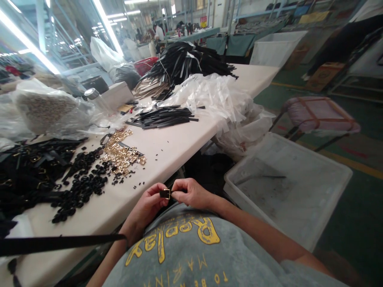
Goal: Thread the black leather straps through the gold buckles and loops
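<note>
Both my hands meet just off the table's near edge, over my grey shirt. My left hand (149,202) and my right hand (189,192) pinch together on one small piece: a black strap end with a gold buckle (165,194). On the white table (176,147) to the left lie a heap of gold buckles (123,153), a scatter of small black loops (85,179) and a mass of black straps (26,169). A long black strap (60,243) runs across the lower left towards my left wrist.
Further along the table are a bundle of black strips (163,116), crumpled white plastic (215,97), a big pile of black straps (187,59) and plastic bags (44,107). A white bin (317,191) stands on the floor at my right, with a padded stool (320,115) beyond it.
</note>
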Motion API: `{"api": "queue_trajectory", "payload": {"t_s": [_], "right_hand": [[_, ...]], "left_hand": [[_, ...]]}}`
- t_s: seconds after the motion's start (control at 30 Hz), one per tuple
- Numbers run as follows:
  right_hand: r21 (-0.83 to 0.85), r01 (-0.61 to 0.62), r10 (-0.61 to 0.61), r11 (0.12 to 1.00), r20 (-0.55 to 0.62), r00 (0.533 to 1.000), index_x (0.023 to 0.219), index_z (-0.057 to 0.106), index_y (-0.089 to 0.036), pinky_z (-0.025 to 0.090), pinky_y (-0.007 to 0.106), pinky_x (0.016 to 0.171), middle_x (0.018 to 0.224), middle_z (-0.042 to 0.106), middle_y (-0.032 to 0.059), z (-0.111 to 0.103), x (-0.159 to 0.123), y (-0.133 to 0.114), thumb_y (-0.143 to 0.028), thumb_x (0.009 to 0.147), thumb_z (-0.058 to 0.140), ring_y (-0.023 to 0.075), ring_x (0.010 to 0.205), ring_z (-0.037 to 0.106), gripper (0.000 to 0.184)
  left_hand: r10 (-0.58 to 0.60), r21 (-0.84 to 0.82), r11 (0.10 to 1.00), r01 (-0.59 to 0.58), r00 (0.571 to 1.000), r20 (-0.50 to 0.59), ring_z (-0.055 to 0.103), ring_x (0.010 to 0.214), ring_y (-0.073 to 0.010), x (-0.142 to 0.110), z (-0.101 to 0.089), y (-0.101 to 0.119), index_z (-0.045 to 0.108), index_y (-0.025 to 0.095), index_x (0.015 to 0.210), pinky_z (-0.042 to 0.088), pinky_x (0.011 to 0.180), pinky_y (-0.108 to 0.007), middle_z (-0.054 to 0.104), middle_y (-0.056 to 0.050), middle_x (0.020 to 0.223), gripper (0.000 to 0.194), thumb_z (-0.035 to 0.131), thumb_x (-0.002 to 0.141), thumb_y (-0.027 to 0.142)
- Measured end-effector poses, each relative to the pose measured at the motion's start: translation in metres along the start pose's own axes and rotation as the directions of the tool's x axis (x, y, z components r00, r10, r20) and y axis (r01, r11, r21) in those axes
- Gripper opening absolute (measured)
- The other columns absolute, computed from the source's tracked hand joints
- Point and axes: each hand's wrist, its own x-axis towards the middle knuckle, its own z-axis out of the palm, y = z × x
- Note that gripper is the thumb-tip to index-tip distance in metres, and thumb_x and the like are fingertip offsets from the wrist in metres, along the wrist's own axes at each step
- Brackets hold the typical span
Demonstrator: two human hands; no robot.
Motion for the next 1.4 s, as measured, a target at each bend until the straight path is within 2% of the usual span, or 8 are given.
{"api": "queue_trajectory", "payload": {"t_s": [0.33,0.6,0.83,0.9,1.03,1.17,1.3,1.4], "right_hand": [[-0.190,0.050,-0.062,0.980,-0.060,0.996,0.068,0.062,-0.014,0.035,0.019,0.052,0.061,0.056,-0.0033,-0.001,0.006,0.009,-0.033,0.084,0.064,0.0082,0.057,0.047,0.024],[-0.568,0.197,-0.302,0.799,-0.096,0.949,0.081,0.069,-0.018,0.039,0.020,0.060,0.070,0.068,-0.0013,-0.013,0.014,-0.004,-0.029,0.089,0.061,0.0104,0.063,0.057,0.015],[-0.619,0.420,-0.664,0.664,-0.229,0.712,0.093,0.064,-0.018,0.047,0.028,0.087,0.101,0.067,0.0078,-0.012,0.027,-0.014,-0.020,0.091,0.054,0.0168,0.095,0.063,0.010],[-0.599,0.415,-0.638,0.684,-0.215,0.739,0.087,0.064,-0.018,0.048,0.026,0.082,0.091,0.066,0.0059,-0.009,0.025,-0.010,-0.022,0.092,0.054,0.0156,0.086,0.063,0.011],[-0.571,0.351,-0.449,0.743,-0.035,0.893,0.092,0.066,-0.018,0.047,0.024,0.073,0.087,0.066,0.0027,0.004,0.020,0.004,-0.033,0.085,0.067,0.0148,0.079,0.062,0.016],[-0.457,0.296,-0.367,0.839,-0.073,0.927,0.096,0.068,-0.017,0.048,0.027,0.081,0.095,0.066,0.0043,0.013,0.021,0.015,-0.040,0.085,0.068,0.0172,0.087,0.062,0.025],[-0.089,0.290,-0.302,0.953,-0.192,0.934,0.093,0.071,-0.017,0.050,0.030,0.078,0.089,0.064,0.0031,0.019,0.024,0.020,-0.046,0.084,0.068,0.0162,0.081,0.062,0.031],[0.297,0.214,-0.162,0.931,-0.191,0.968,0.094,0.072,-0.016,0.052,0.029,0.066,0.079,0.063,0.0014,0.024,0.026,0.023,-0.053,0.079,0.069,0.0132,0.066,0.059,0.040]], "left_hand": [[0.079,0.132,0.988,-0.081,0.997,0.017,0.053,0.057,-0.0072,-0.004,-0.003,-0.003,0.063,0.016,0.076,0.041,0.057,-0.017,0.062,0.002,0.065,0.017,0.079,0.070,0.021],[0.058,0.418,0.907,-0.050,0.998,-0.005,0.051,0.056,-0.0091,0.000,-0.006,0.005,0.067,0.015,0.077,0.038,0.054,-0.019,0.061,0.002,0.063,0.022,0.078,0.071,0.033],[0.194,0.324,0.933,-0.154,0.976,-0.097,0.050,0.056,-0.0091,0.001,-0.012,-0.002,0.065,0.016,0.071,0.038,0.055,-0.019,0.061,0.002,0.060,0.017,0.075,0.071,0.030],[0.271,0.241,0.942,-0.235,0.954,-0.127,0.051,0.058,-0.0094,0.002,-0.016,-0.004,0.066,0.017,0.073,0.041,0.058,-0.019,0.062,0.002,0.061,0.015,0.075,0.071,0.028],[0.324,0.119,0.944,-0.309,0.934,-0.148,0.054,0.062,-0.0099,0.006,-0.014,-0.006,0.067,0.017,0.073,0.044,0.061,-0.019,0.064,0.002,0.066,0.014,0.078,0.069,0.027],[0.298,0.110,0.953,-0.284,0.943,-0.148,0.057,0.066,-0.0108,0.009,-0.008,-0.010,0.071,0.017,0.077,0.046,0.063,-0.020,0.067,0.000,0.073,0.016,0.079,0.069,0.028],[0.306,0.159,0.945,-0.285,0.943,-0.127,0.052,0.058,-0.0083,0.011,-0.006,-0.015,0.072,0.017,0.077,0.043,0.059,-0.018,0.064,0.002,0.064,0.020,0.081,0.067,0.031],[0.327,0.271,0.920,-0.284,0.936,-0.130,0.053,0.060,-0.0099,0.012,-0.001,-0.014,0.072,0.017,0.078,0.043,0.060,-0.020,0.064,0.002,0.063,0.021,0.080,0.069,0.034]]}}
